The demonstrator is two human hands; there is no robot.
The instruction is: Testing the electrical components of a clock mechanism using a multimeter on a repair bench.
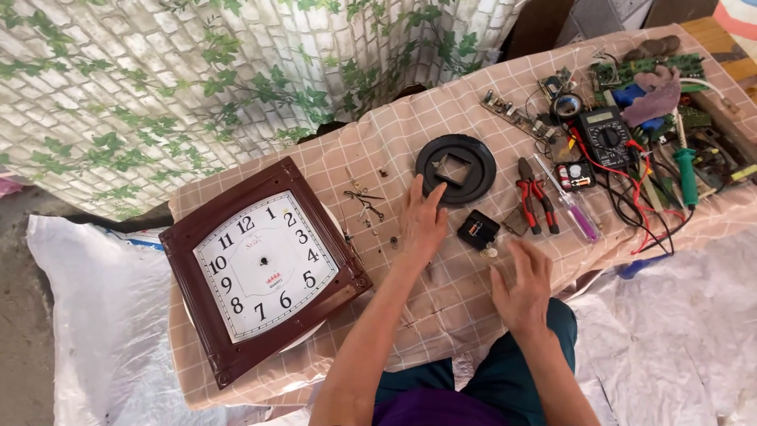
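My left hand (422, 221) rests flat on the checked tablecloth (441, 300), fingers apart, fingertips just touching the rim of a black round plastic ring (456, 169) with a square hole. My right hand (523, 290) hovers open above the cloth, just below a small black clock movement (478, 230). A square dark-red wall clock (264, 268) with a white dial and no hands lies at the left. Loose clock hands and small screws (364, 203) lie between the clock and my left hand.
Red-handled pliers (530, 203), a purple-handled screwdriver (574, 213), a black multimeter (605, 136) with red and black leads, circuit boards (520, 115), a green-handled tool (687, 175) and a purple cloth (656, 96) crowd the right end. White plastic sheeting (87, 315) covers the floor.
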